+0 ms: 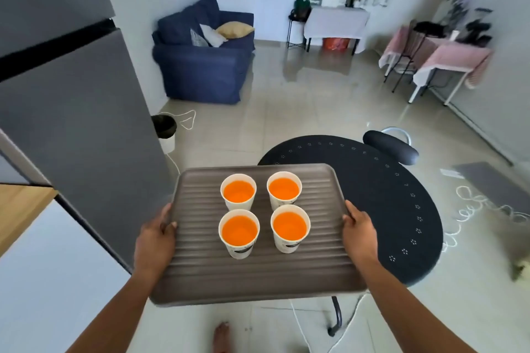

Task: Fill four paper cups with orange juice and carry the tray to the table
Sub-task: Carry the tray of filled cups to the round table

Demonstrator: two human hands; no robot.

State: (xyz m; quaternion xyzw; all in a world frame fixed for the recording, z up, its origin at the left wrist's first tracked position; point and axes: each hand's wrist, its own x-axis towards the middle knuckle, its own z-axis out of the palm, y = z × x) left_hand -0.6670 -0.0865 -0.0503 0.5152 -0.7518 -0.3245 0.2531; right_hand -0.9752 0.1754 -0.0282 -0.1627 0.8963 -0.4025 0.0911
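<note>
A grey ribbed tray [200,269] is held level in the air in front of me. My left hand [156,235] grips its left edge and my right hand [358,228] grips its right edge, thumbs on top. Several white paper cups full of orange juice stand upright in a square in the tray's middle: far left cup [238,191], far right cup [284,189], near left cup [239,233], near right cup [290,228]. A round black table [387,203] lies just beyond and to the right, partly under the tray.
A grey fridge [80,112] stands close on the left, a wooden counter [20,209] below it. A black chair [391,146] sits behind the round table. Blue sofa [200,66], small bin [165,130], cloth-covered tables [447,57] farther off. White cords [476,209] trail on the tiled floor.
</note>
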